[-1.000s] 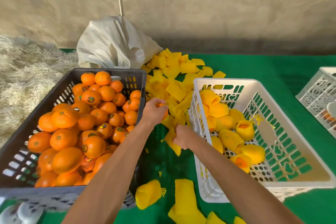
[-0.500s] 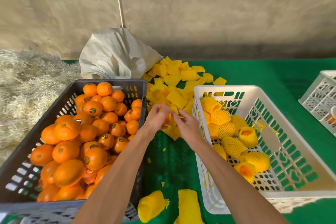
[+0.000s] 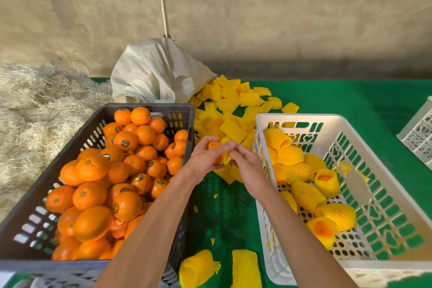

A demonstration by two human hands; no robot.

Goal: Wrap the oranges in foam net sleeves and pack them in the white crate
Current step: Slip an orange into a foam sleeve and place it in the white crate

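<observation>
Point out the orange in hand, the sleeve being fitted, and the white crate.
orange (image 3: 213, 145), head view, bare top above the left-hand fingers.
foam sleeve (image 3: 225, 158), head view, bunched part between both hands.
white crate (image 3: 294, 117), head view, far rim.

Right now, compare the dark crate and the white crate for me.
The dark crate is heaped with bare oranges; the white crate holds oranges in yellow foam net sleeves, with part of its floor still showing. The dark crate sits left of the hands, the white crate right. Both are slotted plastic crates on the green table cover.
</observation>
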